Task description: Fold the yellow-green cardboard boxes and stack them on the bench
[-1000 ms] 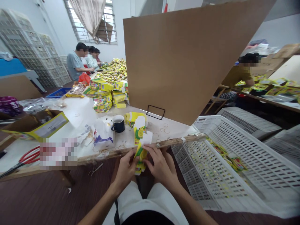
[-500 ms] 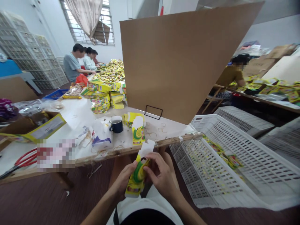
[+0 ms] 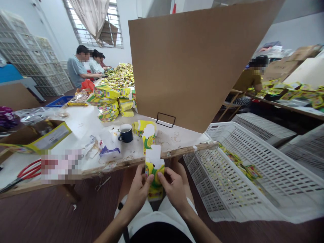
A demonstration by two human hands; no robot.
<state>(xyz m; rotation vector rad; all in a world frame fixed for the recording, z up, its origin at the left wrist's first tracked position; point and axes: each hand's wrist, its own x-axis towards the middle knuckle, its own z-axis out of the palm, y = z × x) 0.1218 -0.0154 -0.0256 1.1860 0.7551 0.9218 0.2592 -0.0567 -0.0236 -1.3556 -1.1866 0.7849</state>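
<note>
Over my lap, a small yellow and green carton point(image 3: 155, 168) stands nearly upright, its white top flap raised. My left hand point(image 3: 139, 187) is closed on the carton's left side, with the thumb on its front. From the right, my right hand point(image 3: 172, 185) grips the opposite side, thumb also on the front. Just beyond, at the table edge, another yellow and green carton point(image 3: 149, 141) shows a raised white flap. Behind that one lie more yellow cartons point(image 3: 138, 127). The fingers behind the held carton are hidden.
A wooden-edged table point(image 3: 86, 172) holds a dark mug point(image 3: 126, 135), a tissue pack point(image 3: 110, 150), red-handled scissors point(image 3: 29, 170) and stacked yellow boxes point(image 3: 107, 101). A cardboard sheet point(image 3: 192, 67) stands upright. At right is a white crate point(image 3: 227, 189) with yellow packets. Several people sit farther off.
The held carton has turned from a tilt to nearly upright and moved slightly up. My right hand has gone from its upper edge down to its right side.
</note>
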